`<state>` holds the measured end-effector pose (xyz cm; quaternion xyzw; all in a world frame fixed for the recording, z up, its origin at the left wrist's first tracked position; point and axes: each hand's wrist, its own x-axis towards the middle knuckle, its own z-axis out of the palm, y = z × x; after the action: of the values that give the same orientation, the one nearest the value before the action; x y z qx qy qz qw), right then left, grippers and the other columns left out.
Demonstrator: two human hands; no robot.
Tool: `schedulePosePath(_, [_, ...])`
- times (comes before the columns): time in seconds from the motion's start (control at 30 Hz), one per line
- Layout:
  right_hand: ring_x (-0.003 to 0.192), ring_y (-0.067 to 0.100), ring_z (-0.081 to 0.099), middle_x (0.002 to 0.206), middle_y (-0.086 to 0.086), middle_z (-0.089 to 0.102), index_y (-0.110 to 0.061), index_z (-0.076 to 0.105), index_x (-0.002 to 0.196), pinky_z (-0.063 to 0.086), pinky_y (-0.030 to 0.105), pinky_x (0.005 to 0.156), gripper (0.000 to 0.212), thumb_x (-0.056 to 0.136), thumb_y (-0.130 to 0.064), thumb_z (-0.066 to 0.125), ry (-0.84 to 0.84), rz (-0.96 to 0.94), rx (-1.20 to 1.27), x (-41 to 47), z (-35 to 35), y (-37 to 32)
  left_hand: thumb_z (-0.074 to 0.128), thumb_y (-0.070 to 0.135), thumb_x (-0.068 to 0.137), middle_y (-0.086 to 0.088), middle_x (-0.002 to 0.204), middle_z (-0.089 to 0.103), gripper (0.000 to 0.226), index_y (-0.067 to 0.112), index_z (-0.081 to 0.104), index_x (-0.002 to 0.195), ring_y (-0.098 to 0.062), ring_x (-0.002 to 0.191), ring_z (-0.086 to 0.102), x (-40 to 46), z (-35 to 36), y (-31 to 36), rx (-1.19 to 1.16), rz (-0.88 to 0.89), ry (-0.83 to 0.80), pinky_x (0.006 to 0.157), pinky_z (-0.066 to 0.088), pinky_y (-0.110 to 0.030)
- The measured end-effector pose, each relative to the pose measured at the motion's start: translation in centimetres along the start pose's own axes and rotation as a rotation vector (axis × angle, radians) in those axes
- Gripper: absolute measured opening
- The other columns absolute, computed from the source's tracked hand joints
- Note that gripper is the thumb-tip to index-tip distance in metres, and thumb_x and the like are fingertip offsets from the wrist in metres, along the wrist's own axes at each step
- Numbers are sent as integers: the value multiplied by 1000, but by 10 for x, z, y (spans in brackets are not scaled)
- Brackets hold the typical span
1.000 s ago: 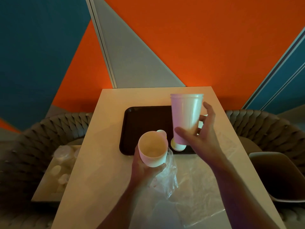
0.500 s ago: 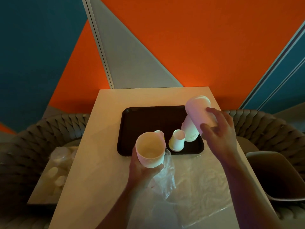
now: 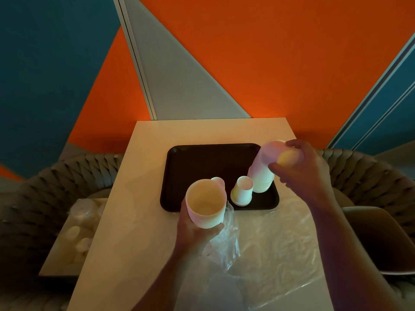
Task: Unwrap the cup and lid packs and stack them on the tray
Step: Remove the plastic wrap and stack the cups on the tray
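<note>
Sitting toward the far end of the pale worktop point(image 3: 143, 198): a dark rectangular tray point(image 3: 202, 162). Standing upside down on its right near corner, a tall white stack of cups point(image 3: 261, 173), being gripped at the top. Resting beside it, a small inverted cup point(image 3: 242, 191). Being held mouth-up just before the tray's near edge, a shorter cup stack point(image 3: 205, 204), with crumpled clear plastic wrap point(image 3: 226, 245) trailing beneath it.
</note>
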<state>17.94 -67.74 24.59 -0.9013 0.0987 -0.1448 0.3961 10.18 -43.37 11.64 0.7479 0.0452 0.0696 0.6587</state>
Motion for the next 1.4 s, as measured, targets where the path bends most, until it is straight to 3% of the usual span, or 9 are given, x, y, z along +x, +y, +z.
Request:
schedulePosePath(0.17, [95,30,63,111,-4,57,-25,45,129,51,39,77,74,68,-35,85,95,-52,19,17,3,-4,96,15,52,6,126,62,104,36,41,138,-17,119,59,0,0,-1,-1,12,5,96,53,-30])
schedulePosePath(0.33, [84,30,52,98,4,56,-18,48,122,38,33,69,60,72,-10,79,77,-125,4,37,6,-7,96,6,54,7,126,62,104,39,42,137,-17,118,60,1,0,-2,-7,20,1,95,54,-32])
schedulePosePath(0.5, [86,29,56,97,11,65,-12,63,116,44,35,73,41,78,-15,78,85,-145,-91,57,21,5,95,-1,56,10,124,63,104,47,43,133,-13,117,60,0,0,-1,-15,21,10,92,53,-25])
schedulePosePath(0.63, [99,34,64,114,14,70,-17,66,120,44,34,79,41,82,-19,80,-45,-78,-178,54,42,32,95,1,55,8,126,63,103,36,43,138,-15,119,60,0,0,0,-23,14,2,94,54,-31])
schedulePosePath(0.9, [128,40,49,151,10,45,-31,58,136,49,50,95,58,82,-36,80,-86,-24,-333,50,47,38,93,10,53,8,124,64,98,35,45,134,-15,116,61,-1,1,6,-48,16,22,91,53,-25])
schedulePosePath(1.03, [124,38,49,145,10,49,-24,57,135,44,45,97,55,84,-27,76,20,-156,-255,27,46,18,93,-2,55,6,123,65,99,30,45,135,-16,115,62,0,1,6,-48,25,8,89,54,-26])
schedulePosePath(1.2, [110,7,54,123,-11,59,-22,63,129,33,-1,84,49,84,-24,81,-315,-238,119,-28,50,-25,94,0,54,8,125,64,102,33,45,137,-15,117,61,1,1,0,-32,1,17,91,54,-27])
schedulePosePath(1.3, [124,6,48,140,-15,50,-36,47,143,39,18,102,80,74,-45,87,-625,-273,72,-55,59,-37,97,4,54,9,125,65,104,36,44,138,-12,117,62,1,1,-2,-32,-24,23,91,56,-29])
schedulePosePath(1.4, [131,9,41,145,-19,42,-42,34,147,42,36,107,101,63,-55,89,-710,-325,-14,-68,73,-38,98,5,53,1,128,64,103,29,47,139,-21,119,62,4,2,-5,-44,-34,29,94,57,-45])
